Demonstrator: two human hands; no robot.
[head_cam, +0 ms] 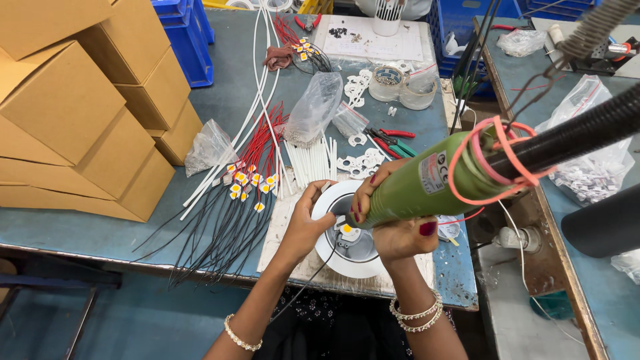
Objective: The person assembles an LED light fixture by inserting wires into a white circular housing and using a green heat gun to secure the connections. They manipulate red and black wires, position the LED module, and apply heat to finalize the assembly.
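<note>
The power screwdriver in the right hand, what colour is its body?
The power screwdriver in the right hand is green; the head view shows it.

Bare forearms, dark red nail polish, beaded bracelets on both wrists (two on the right).

Plain brown cardboard boxes [80,107] stacked at left; a white label [432,175] on the green tool [427,187].

1. The screwdriver [427,183] had a matt green plastic body.
2. The round lamp housing [352,245] looked smooth: white rim, dull grey metal inside.
3. The boxes [80,113] were matt brown cardboard.
4. The tabletop [87,227] looked worn, painted blue.
</note>
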